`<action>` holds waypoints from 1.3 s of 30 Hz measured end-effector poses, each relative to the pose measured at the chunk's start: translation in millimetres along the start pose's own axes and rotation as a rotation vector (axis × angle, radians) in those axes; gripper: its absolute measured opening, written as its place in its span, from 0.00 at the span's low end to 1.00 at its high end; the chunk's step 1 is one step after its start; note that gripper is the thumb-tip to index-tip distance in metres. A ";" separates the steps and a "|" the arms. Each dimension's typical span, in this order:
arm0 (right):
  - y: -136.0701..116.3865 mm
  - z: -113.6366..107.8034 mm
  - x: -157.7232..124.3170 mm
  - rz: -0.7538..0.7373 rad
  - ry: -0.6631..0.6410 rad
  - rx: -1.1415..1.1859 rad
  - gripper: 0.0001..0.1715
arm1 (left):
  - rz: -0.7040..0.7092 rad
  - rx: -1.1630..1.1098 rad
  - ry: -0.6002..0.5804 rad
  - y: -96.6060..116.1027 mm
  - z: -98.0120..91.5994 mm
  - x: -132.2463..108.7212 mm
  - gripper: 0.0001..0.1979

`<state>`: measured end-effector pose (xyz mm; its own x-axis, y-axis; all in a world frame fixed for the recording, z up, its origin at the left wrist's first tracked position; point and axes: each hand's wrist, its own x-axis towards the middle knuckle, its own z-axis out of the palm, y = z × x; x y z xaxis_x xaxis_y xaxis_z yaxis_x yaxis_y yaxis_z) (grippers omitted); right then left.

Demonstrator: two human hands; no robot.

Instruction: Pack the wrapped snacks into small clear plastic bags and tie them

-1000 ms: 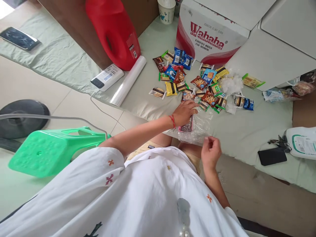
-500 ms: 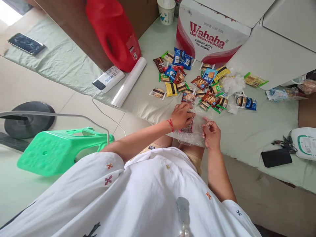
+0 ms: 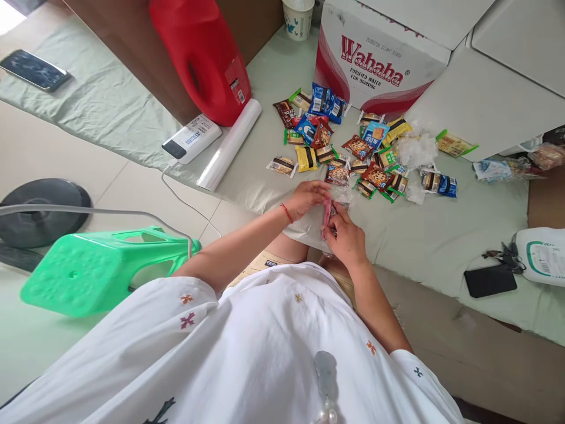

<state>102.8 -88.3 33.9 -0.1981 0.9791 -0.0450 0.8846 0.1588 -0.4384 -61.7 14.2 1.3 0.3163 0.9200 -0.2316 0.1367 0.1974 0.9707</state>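
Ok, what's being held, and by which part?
The right hand grips the rectangular, pink-edged, clear-plastic-wrapped packet by its right side; whether the left hand grips too is unclear.

Right hand [image 3: 348,237] moved onto pink packet [image 3: 327,212], seemingly touching.

A paper cup [image 3: 298,22] stood beside the Wahaha box [image 3: 375,68], with a red jug [image 3: 212,62] to the left. Keys [image 3: 507,256] lay by a black case [image 3: 489,282], near a white container [image 3: 542,256].
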 end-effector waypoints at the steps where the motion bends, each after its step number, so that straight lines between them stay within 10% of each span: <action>1: -1.5 0.1 0.4 -0.006 -0.019 -0.049 0.06 | -0.035 0.007 0.077 1.3 -3.0 0.0 0.18; 4: -3.9 -0.3 1.9 -0.027 -0.054 -0.141 0.10 | -0.017 0.207 0.149 8.9 1.1 -2.2 0.37; 9: -3.0 -1.2 1.9 0.010 -0.120 -0.207 0.11 | 0.090 0.482 -0.078 22.7 26.1 -2.0 0.65; 20: -3.2 9.5 -50.4 -0.198 -0.001 -0.220 0.20 | -0.089 0.402 0.292 -0.6 15.7 52.3 0.20; 25: 24.5 23.8 -101.3 -0.323 -0.217 -0.128 0.22 | -0.038 0.474 0.432 2.9 14.8 41.9 0.26; 28: 43.0 22.3 -112.1 -0.327 -0.237 0.013 0.23 | 0.225 0.652 0.508 14.2 20.6 14.1 0.31; 34: 55.4 -2.2 -109.4 -0.258 -0.076 0.343 0.18 | 0.710 0.819 -0.438 9.6 28.6 -34.6 0.18; 39: 76.1 -8.7 -101.7 0.096 0.328 0.303 0.17 | 0.691 0.714 -0.278 -9.2 16.8 -40.5 0.17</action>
<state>193.9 -174.7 12.9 0.0662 0.9836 0.1675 0.7193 0.0693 -0.6912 -60.0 -30.5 0.7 0.7314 0.6272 0.2678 0.3397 -0.6755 0.6544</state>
